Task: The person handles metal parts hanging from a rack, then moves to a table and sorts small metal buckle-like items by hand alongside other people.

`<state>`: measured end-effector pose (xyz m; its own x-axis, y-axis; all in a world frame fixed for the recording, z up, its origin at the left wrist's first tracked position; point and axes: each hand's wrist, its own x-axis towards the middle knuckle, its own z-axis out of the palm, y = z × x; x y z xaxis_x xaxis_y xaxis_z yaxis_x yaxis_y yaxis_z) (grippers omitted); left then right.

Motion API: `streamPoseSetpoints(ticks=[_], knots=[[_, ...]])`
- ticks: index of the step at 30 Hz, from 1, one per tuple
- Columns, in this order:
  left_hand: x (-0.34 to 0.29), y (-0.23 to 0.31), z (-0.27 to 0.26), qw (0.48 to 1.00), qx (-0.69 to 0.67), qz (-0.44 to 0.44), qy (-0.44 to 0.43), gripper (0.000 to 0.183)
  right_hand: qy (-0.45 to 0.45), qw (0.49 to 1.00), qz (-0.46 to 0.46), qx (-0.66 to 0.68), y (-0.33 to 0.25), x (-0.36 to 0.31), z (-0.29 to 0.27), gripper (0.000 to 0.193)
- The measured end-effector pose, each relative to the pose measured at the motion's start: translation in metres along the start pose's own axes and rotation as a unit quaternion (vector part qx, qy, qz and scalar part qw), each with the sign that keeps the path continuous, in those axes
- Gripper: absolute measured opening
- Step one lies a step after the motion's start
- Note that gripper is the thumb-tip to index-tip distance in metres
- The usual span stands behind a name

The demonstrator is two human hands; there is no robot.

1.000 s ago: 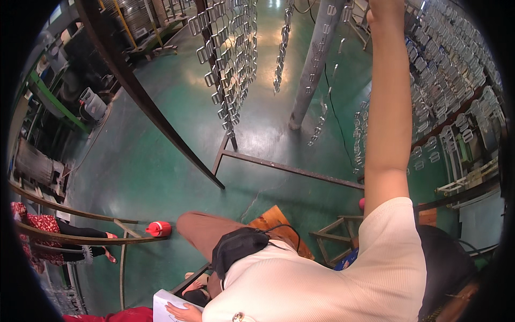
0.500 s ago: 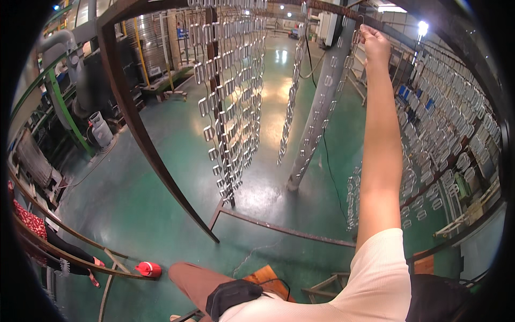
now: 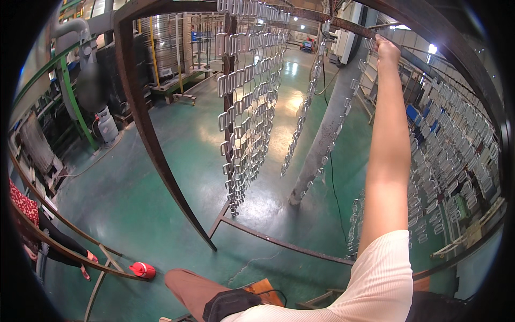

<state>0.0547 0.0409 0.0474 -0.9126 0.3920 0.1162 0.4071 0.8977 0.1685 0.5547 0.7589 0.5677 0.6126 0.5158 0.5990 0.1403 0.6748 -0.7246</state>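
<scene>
My right hand point(image 3: 387, 52) is raised at the end of a stretched arm, close to the rusty top bar point(image 3: 351, 27) of a metal rack. Its fingers are closed at the upper end of a strand of silvery metal loops point(image 3: 354, 84), which look like buckles. The strand hangs down in front of a grey post; the exact grip point is small and partly hidden. To its left hangs another single strand point(image 3: 303, 119), then a dense group of strands point(image 3: 249, 107) of the same loops. My left hand is outside the picture.
More loop strands point(image 3: 450, 145) hang at the right. The rack's dark upright point(image 3: 155, 145) slants on the left, and a low crossbar point(image 3: 284, 244) runs near my legs. A red jug point(image 3: 142, 270), a gas cylinder point(image 3: 107, 126) and a person's legs point(image 3: 64, 244) are at left.
The view has tilted up and shifted left, so the rack appears lower and farther right. My right hand stays raised and closed, now nearer the top bar, with the strand hanging below.
</scene>
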Motion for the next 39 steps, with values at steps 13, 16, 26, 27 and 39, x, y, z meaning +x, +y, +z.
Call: streamPoseSetpoints(ticks=[13, 16, 26, 27, 39], knots=[[-0.001, 0.025, -0.024, 0.999, -0.023, -0.028, -0.012, 0.060, -0.045, 0.998, 0.010, -0.035, -0.005, 0.007, 0.000, 0.010], [-0.001, 0.020, -0.021, 1.000, -0.016, -0.024, -0.009, 0.060, -0.025, 0.999, 0.024, 0.001, -0.011, -0.003, 0.000, 0.010], [-0.002, 0.010, -0.012, 1.000, -0.026, -0.013, 0.007, 0.061, -0.072, 0.997, 0.024, -0.013, 0.000, 0.000, -0.002, 0.017], [-0.002, 0.012, -0.015, 1.000, -0.020, -0.015, 0.010, 0.061, -0.072, 0.997, 0.035, -0.015, 0.000, -0.001, -0.002, 0.017], [-0.005, 0.014, -0.024, 0.999, -0.018, -0.033, 0.022, 0.056, -0.117, 0.988, 0.090, -0.050, 0.026, 0.014, -0.011, 0.017]])
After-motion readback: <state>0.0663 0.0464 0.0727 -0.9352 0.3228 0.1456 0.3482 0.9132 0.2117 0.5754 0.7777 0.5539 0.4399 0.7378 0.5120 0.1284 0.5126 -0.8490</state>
